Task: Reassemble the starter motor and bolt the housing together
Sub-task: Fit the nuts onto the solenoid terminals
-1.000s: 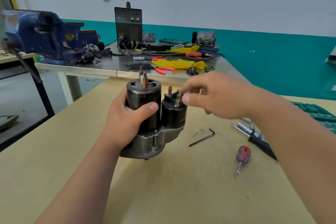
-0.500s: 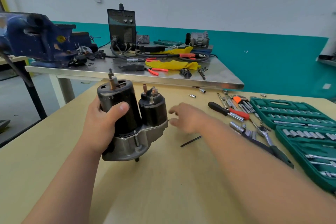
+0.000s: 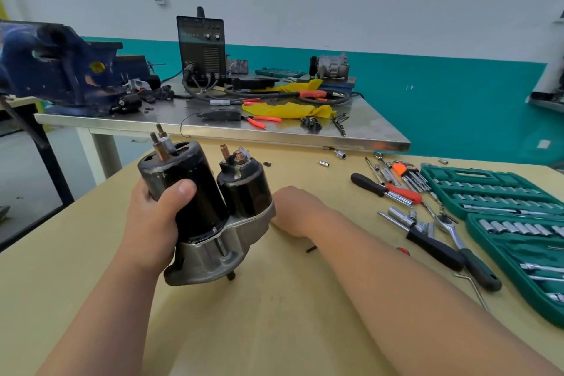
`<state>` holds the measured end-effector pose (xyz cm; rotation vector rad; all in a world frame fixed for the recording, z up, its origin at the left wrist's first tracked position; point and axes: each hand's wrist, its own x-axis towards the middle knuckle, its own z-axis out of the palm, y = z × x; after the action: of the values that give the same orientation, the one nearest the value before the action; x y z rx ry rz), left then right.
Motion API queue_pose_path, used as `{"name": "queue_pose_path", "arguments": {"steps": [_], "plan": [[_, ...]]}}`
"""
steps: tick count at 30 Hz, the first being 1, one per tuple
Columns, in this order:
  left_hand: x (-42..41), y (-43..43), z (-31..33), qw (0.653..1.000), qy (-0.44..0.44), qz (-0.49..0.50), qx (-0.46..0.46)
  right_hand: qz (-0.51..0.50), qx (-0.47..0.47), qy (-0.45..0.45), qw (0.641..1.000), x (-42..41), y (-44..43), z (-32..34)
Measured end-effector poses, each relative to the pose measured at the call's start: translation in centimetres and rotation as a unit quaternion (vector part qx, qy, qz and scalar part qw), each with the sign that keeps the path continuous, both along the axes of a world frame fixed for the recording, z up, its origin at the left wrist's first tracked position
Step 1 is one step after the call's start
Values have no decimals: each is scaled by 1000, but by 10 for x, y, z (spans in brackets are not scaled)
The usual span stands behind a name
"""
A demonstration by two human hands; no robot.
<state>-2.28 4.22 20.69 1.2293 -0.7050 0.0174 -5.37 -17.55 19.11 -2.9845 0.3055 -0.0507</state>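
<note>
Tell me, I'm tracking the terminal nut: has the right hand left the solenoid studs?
Yes. The right hand dropped from the solenoid top to the wooden table beside the starter motor.

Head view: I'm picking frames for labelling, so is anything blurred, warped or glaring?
In the head view, the starter motor in the left hand is fairly sharp; the blue vise at the left edge looks soft and stretched; the steel table carries a mild sheen, no harsh glare; light is even, shadows faint.
</note>
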Motion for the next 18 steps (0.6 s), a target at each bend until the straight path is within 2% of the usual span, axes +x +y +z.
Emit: {"name": "queue_pose_path", "arguments": {"steps": [1,3,6,7,8,10,14,18], "plan": [[-2,-2,3,1000,-12,-5,7,-9,26,-26,999,-7,-3,5],[-8,-8,10,998,-49,-24,27,-41,142,-117,982,-29,-12,23],[-18,-22,21,990,-105,-60,70,-24,361,-248,898,-78,-24,60],[-23,-28,24,987,-117,-69,87,1,413,-269,870,-93,-26,71],[-28,-33,27,983,-128,-80,107,26,430,-274,860,-106,-27,81],[-37,-44,33,969,-157,-109,156,53,381,-252,888,-125,-24,93],[-55,-68,37,929,-215,-123,276,45,193,-195,960,-145,-23,97],[-66,-87,36,893,-232,-141,359,13,176,-190,966,-167,-41,88]]}}
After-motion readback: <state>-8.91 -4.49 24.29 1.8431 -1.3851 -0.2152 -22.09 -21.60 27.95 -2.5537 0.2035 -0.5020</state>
